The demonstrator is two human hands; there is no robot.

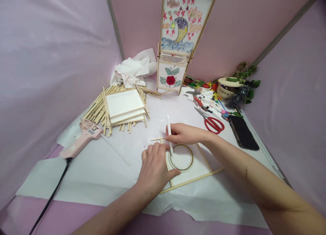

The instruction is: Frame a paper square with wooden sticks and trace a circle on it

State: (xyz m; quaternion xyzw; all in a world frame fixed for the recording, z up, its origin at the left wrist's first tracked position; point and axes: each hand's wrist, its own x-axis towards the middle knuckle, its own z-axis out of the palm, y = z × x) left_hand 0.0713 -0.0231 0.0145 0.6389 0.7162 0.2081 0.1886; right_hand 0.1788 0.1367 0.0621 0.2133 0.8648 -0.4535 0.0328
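A white pen point(168, 131) is pinched in the fingers of my right hand point(182, 133), its tip low at the inner left edge of a round ring point(191, 162). The ring lies flat on a white panel point(196, 171) framed with thin wooden sticks. Spread over the panel's left side, my left hand point(156, 163) has its thumb against the ring's lower edge and its fingers resting near the frame's left stick. My right forearm covers the panel's upper right part.
Stacked framed panels point(124, 102) lie on wooden sticks point(95, 109) at the left, behind a pink glue gun point(83, 140). A decorated tall frame point(174, 41) stands at the back. Red scissors point(214, 125), a black phone point(243, 132) and a lidded bowl point(226, 87) are at the right.
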